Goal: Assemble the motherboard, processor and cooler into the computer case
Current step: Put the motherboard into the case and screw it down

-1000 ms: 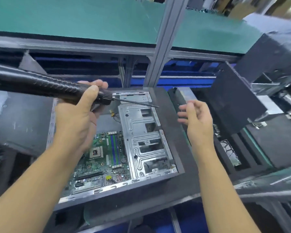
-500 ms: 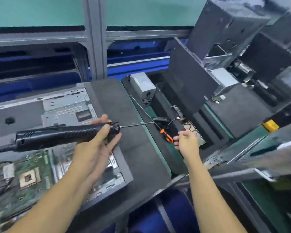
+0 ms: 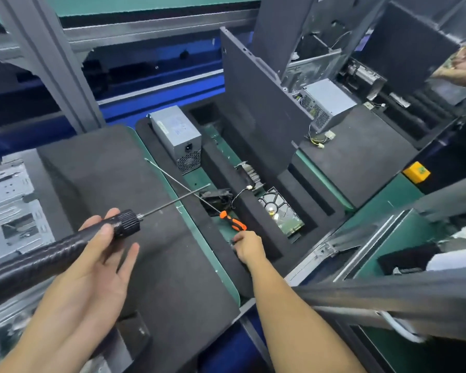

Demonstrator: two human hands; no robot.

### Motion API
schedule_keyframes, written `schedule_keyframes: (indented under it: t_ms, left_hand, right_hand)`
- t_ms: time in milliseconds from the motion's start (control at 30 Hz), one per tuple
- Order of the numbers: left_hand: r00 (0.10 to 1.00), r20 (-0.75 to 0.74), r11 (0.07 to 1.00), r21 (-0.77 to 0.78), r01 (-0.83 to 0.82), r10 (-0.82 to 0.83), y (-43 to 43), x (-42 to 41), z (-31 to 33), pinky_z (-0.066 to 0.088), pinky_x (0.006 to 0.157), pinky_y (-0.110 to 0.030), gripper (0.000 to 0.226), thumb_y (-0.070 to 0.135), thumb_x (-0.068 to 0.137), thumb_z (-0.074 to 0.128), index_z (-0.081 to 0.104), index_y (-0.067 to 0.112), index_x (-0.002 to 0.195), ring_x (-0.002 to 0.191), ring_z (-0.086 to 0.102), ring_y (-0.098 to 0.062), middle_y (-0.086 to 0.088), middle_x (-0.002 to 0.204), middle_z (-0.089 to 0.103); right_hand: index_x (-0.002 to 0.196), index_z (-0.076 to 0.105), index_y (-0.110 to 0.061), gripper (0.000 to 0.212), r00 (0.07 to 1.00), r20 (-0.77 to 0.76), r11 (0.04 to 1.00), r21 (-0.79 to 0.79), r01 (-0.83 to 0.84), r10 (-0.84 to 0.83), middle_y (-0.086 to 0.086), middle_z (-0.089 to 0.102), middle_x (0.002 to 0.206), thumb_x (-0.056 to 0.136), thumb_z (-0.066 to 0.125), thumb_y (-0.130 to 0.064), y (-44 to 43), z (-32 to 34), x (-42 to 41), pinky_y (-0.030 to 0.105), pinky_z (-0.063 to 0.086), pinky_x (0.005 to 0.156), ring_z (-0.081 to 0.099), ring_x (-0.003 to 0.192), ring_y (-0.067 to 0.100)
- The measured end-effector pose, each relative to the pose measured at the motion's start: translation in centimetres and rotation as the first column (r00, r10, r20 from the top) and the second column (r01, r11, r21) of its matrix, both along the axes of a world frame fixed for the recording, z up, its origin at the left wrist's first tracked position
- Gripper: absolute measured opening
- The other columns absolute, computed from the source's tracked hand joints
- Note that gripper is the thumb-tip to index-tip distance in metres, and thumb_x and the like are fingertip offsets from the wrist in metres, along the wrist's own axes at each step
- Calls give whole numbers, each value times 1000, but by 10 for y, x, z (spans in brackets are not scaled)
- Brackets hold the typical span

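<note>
Green belt runs under dark foam trays on a work bench. The computer case lies open at the far left edge, and only its bare metal inside shows.

The left hand holds a power screwdriver. The thumb lies over it and the other fingers are loosely spread below. Its long thin tip points right, over a foam tray.

The right hand reaches down to the near edge of that tray, just beside an orange screwdriver. Its fingers are bent down, but whether they pinch anything cannot be told.

The cooler, with its silver fins, sits in the tray, well apart from the case. So it looks like the cooler is not in yet. What else is already inside the case cannot be seen.
</note>
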State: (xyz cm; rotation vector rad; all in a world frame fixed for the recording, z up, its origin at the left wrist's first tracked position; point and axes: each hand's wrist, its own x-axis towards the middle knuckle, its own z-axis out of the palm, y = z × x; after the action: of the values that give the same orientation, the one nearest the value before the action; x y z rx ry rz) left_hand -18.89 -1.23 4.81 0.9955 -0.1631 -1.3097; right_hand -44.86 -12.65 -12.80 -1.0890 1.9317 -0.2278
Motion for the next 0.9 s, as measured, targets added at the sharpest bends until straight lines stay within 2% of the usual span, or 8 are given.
schedule_keyframes:
  t_ms: [33, 100, 200, 333, 467, 567, 800, 900]
  left_hand:
    - [1000, 10, 1000, 20, -2, 1, -1, 0, 0, 48, 96, -44, 22, 21, 91, 59, 69, 40, 86, 117, 63, -7, 15, 127, 66]
    - [1000, 30, 999, 46, -2, 1, -5, 0, 0, 43, 94, -43, 23, 23, 94, 56, 68, 41, 85, 115, 63, -5, 17, 125, 66]
    - [999, 38, 997, 74, -16, 13, -7, 2, 2, 42, 94, -40, 22, 25, 94, 56, 66, 41, 85, 113, 64, -5, 19, 125, 66]
    - [1000, 24, 995, 99, -12, 9, -8, 1, 5, 42, 95, -38, 19, 26, 93, 58, 66, 41, 85, 116, 63, -5, 19, 125, 66]
    - [1000, 6, 994, 109, -15, 15, -9, 0, 10, 42, 94, -37, 18, 25, 91, 59, 65, 40, 85, 115, 64, -6, 18, 123, 67]
    - [1000, -6, 994, 113, -8, 9, -8, 0, 12, 42, 95, -37, 18, 24, 91, 59, 63, 40, 85, 116, 63, -5, 18, 123, 67]
    - [1000, -16, 994, 110, -14, 16, -7, 1, 16, 42, 97, -38, 16, 23, 88, 61, 63, 39, 86, 116, 64, -7, 15, 125, 66]
    - [1000, -16, 993, 117, -20, 22, -7, 1, 18, 42, 97, -38, 15, 24, 83, 64, 64, 39, 87, 115, 64, -7, 14, 124, 67]
  right_hand:
    - [109, 73, -4, 26, 1000, -10, 1000, -15, -17, 17, 15, 64, 102, 90, 57, 4, 0, -4, 2, 32, 51, 77, 58, 83, 29]
    - [113, 70, -7, 25, 990, -72, 991, -57, -125, 121, 13, 62, 100, 92, 60, 1, 0, -11, 3, 34, 52, 79, 54, 82, 24]
    - [117, 68, -10, 25, 976, -107, 974, -106, -200, 189, 2, 57, 101, 93, 64, -7, 1, -18, 1, 25, 45, 83, 50, 89, 17]
    - [102, 73, -5, 12, 968, -169, 977, -77, -200, 185, 14, 67, 113, 91, 69, -6, -1, -20, 1, 35, 51, 91, 65, 99, 28]
    - [106, 74, -8, 22, 960, -205, 977, -53, -204, 190, 13, 65, 121, 92, 58, -1, 0, -20, 0, 32, 49, 94, 66, 105, 28]
    - [111, 74, -7, 27, 957, -215, 978, -34, -206, 194, 12, 66, 122, 92, 55, 2, 0, -22, -1, 30, 51, 91, 67, 104, 29]
    - [109, 73, -9, 19, 955, -226, 977, -47, -208, 193, 12, 61, 122, 90, 71, -12, -1, -26, -2, 31, 50, 93, 65, 106, 28]
    - [111, 70, -8, 21, 959, -225, 978, -70, -195, 175, 14, 63, 120, 91, 67, -8, -1, -27, -2, 33, 50, 93, 64, 105, 28]
